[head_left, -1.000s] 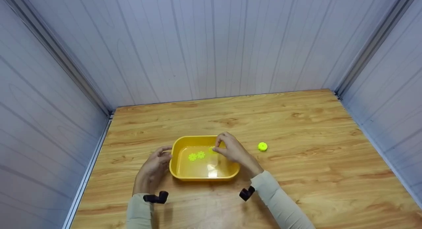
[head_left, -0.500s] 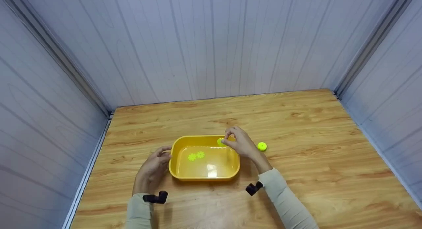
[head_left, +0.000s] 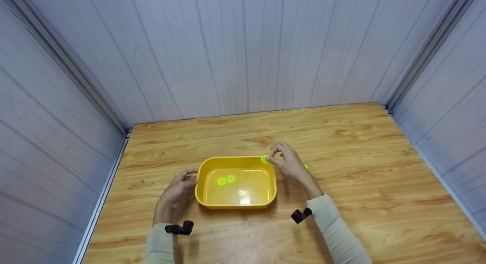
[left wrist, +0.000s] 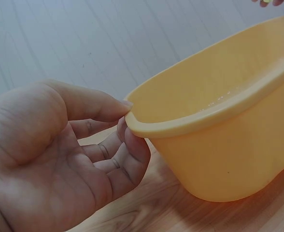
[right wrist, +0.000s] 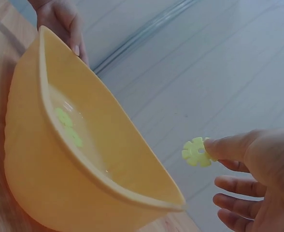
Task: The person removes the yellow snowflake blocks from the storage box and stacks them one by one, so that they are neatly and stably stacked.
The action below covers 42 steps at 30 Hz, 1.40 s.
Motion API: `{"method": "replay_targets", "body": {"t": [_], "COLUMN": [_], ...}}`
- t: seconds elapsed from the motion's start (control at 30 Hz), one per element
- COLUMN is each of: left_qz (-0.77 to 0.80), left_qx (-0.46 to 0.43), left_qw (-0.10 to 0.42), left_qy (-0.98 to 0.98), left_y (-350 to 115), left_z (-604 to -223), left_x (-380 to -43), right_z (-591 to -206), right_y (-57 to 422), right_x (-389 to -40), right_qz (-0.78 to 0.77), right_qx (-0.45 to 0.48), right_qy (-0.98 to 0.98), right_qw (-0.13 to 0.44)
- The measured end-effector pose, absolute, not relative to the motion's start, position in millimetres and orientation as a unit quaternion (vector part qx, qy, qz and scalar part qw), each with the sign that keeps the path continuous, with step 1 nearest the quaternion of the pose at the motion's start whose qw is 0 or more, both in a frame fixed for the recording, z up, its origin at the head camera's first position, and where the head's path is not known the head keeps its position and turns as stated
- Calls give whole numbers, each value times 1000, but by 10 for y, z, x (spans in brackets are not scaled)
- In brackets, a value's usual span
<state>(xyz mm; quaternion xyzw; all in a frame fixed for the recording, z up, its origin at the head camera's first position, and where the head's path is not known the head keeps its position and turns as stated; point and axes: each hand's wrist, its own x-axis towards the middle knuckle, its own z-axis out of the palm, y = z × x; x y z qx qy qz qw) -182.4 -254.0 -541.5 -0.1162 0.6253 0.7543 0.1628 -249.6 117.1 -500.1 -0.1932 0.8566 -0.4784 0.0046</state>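
Note:
At the left end of a yellow plastic basin, my left hand pinches the rim between thumb and fingers, as the left wrist view shows. My right hand holds a yellow-green notched snowflake disc between thumb and index finger. In the head view that hand is above the basin's back right corner; its other fingers are loosely bent. Two similar discs, a left one and a right one, lie side by side on the basin floor. Behind my right hand, another yellow-green piece is mostly hidden.
The basin stands on a wood-grain table. Pale panelled walls enclose the table at the back and on both sides. A small black wrist camera is strapped at each sleeve.
My right hand has lifted the disc from inside the basin and carried it right and back to above the rim. It now covers most of the piece on the table. My left hand stays put.

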Motion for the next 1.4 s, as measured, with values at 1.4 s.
{"method": "replay_targets", "body": {"t": [1.4], "left_qz": [756], "left_qx": [-119], "left_qw": [174], "left_qy": [620], "left_y": [-2540], "left_z": [-5408], "left_x": [-1821], "right_z": [-5372], "right_y": [2134], "right_x": [-2560], "right_qz": [-448], "right_qx": [-29], "right_qy": [891], "right_qw": [66]}}
